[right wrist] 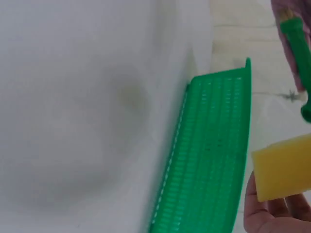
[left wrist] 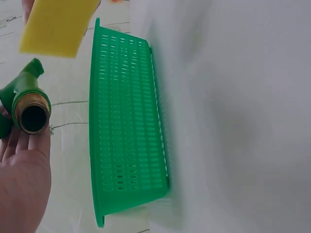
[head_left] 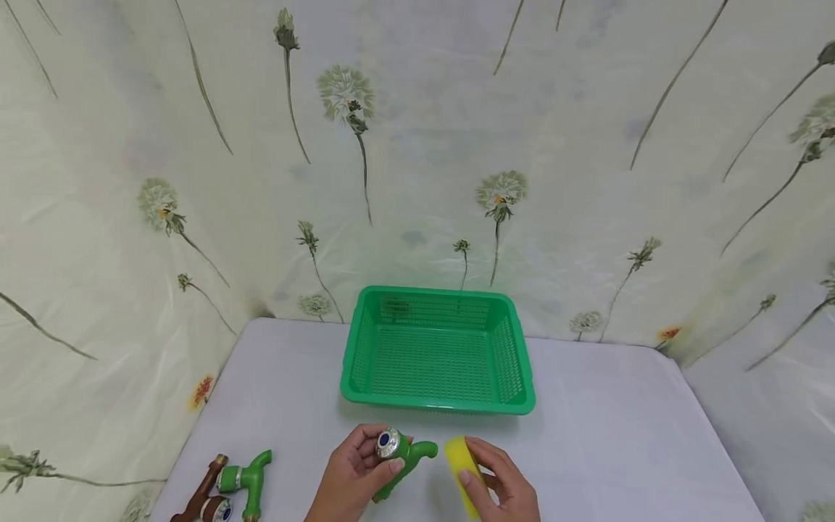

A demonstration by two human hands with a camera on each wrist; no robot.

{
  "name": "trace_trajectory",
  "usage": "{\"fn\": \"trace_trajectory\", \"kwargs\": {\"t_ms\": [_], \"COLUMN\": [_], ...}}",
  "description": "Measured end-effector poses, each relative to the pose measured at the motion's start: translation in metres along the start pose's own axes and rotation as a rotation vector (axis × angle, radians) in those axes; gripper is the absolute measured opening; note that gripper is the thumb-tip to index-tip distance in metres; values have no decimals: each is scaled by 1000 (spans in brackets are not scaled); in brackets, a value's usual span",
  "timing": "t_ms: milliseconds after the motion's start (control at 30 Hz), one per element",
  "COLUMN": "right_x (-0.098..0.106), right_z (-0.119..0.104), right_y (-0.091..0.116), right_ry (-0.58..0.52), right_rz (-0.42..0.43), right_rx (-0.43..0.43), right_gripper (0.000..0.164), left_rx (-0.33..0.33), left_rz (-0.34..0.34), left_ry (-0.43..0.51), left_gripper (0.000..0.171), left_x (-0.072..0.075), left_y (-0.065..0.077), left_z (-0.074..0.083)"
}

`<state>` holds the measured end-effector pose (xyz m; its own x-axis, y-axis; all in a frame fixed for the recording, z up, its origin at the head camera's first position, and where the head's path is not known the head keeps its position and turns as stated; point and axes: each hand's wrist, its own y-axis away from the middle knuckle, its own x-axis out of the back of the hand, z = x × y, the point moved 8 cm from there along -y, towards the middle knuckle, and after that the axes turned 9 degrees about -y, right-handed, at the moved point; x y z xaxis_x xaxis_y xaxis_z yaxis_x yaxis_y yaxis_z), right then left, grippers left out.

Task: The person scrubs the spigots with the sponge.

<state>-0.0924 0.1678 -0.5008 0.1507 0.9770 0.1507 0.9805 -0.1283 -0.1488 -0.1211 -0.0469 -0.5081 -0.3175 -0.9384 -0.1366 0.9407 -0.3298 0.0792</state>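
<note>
In the head view my left hand (head_left: 353, 475) grips a green tap (head_left: 412, 455) by its round chrome-capped handle, with the spout toward the right. The left wrist view shows the tap's brass threaded inlet (left wrist: 33, 114) facing the camera. My right hand (head_left: 505, 484) pinches a yellow sponge (head_left: 462, 467) between thumb and fingers, a short gap from the tap's spout. Both hands are above the table, in front of a green basket (head_left: 443, 407). The right wrist view shows the sponge (right wrist: 282, 167) held over curled fingers; part of it is cut off by the frame.
At the table's lower left lie a second green tap (head_left: 251, 478) and a brown tap (head_left: 207, 487), close together. The basket stands near the back edge of the white-covered table (head_left: 607, 435). A flower-printed curtain (head_left: 417, 145) encloses the back and sides.
</note>
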Motion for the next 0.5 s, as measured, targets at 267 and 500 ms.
{"fn": "trace_trajectory", "kwargs": {"t_ms": [267,500], "right_x": [-19,-55], "right_z": [-32,-38], "right_y": [8,34], "right_ry": [92,280], "right_rz": [91,33], "right_rx": [288,400], "right_gripper": [49,59], "left_rx": [53,58], "left_rz": [179,250], "left_ry": [-49,-23], "left_gripper": [59,60], "left_x": [7,6], "left_y": [-3,-8], "left_z": [-5,-1]}}
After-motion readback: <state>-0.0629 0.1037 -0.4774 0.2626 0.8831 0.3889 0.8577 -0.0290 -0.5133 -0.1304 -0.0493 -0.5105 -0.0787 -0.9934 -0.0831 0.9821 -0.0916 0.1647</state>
